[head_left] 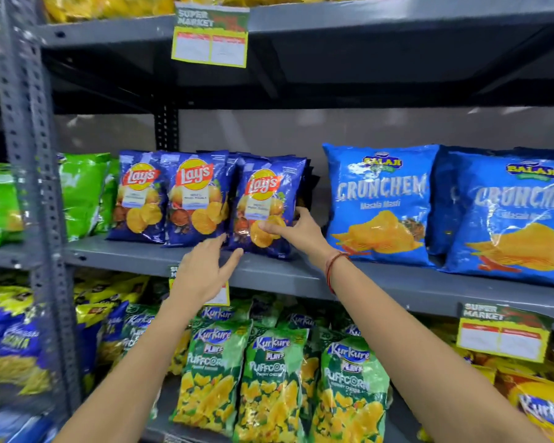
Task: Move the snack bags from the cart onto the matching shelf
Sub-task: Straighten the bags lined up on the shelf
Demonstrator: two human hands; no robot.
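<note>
The grey shelf (pixel 301 276) at chest height carries the work: green bags at its left end, three blue Lay's bags upright in a row, then a gap, then two large Crunchem bags (pixel 381 203) on the right. Below it stand Kurkure Puffcorn bags (pixel 269 378). The cart is out of view, so how many bags are left to move cannot be judged; what shows is that the two left Lay's bags (pixel 170 196) already stand settled among their own kind, and the third is being set in place.

That rightmost Lay's bag (pixel 266 206) rests with its bottom edge on the shelf, tilted slightly, more dark blue packs just behind it. The right hand (pixel 296 231) is closed on its lower right edge, thumb across the front and fingers apparently wrapped round the back, though the bag hides them. The left hand (pixel 205 270) is open and holds nothing, fingers spread, its fingertips near the bag's lower left corner, at or just short of touching.
</note>
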